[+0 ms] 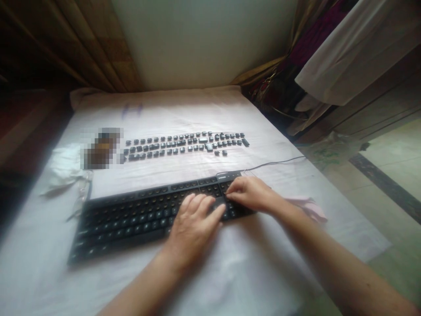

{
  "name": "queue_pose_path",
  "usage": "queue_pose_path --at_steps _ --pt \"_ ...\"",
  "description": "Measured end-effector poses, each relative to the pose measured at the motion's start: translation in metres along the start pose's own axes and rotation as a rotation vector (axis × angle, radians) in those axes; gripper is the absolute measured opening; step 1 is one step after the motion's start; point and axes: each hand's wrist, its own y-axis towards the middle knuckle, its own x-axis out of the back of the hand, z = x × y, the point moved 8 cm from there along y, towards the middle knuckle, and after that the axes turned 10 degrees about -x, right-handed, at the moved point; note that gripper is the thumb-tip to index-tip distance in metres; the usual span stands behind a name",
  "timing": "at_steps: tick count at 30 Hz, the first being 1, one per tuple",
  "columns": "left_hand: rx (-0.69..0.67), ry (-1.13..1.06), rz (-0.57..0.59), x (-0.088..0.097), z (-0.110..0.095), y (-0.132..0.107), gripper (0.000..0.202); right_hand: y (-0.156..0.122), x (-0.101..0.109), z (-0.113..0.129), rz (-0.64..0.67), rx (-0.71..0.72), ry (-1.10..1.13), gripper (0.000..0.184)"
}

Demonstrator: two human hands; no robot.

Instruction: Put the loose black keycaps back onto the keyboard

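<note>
one long, black plastic keyboard (130, 215) is lying on white cloth (184, 115). the open left hand (194, 221) is resting across it, ideally bracing firmly; the right hand (249, 193) is pinching at its right end, ideally squarely, any held piece hidden. small, black plastic keycaps (179, 143) are forming roughly three rows beyond, too blurred for counting.

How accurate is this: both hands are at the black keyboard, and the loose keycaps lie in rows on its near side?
Wrong side: the head view shows the loose keycaps in rows on the far side of the black keyboard. The left hand and right hand are at it.
</note>
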Motion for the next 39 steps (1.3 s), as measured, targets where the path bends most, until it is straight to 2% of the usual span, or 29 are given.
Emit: queue_pose_path --at_steps 5,11,15,23,31,39 --pt "0.037 -0.034 0.062 -0.019 0.0 0.016 0.037 -0.003 -0.001 -0.003 0.006 -0.017 0.071 0.015" --pt "0.031 -0.013 0.053 -0.019 0.0 0.015 0.035 -0.002 -0.005 -0.014 0.058 0.018 0.297 0.023" --pt "0.035 0.002 0.051 -0.02 0.0 0.014 0.035 -0.005 -0.005 -0.019 0.034 0.019 0.36 0.023" --pt "0.041 0.003 0.07 -0.023 0.0 0.014 0.035 -0.012 -0.001 -0.011 -0.116 0.018 0.255 0.014" --pt "0.051 0.02 0.051 -0.023 -0.001 0.014 0.032 -0.012 -0.007 -0.011 -0.142 0.029 0.186 0.013" --pt "0.06 0.025 0.039 -0.024 -0.001 0.014 0.033 -0.011 -0.009 -0.01 -0.133 0.042 0.241 0.015"
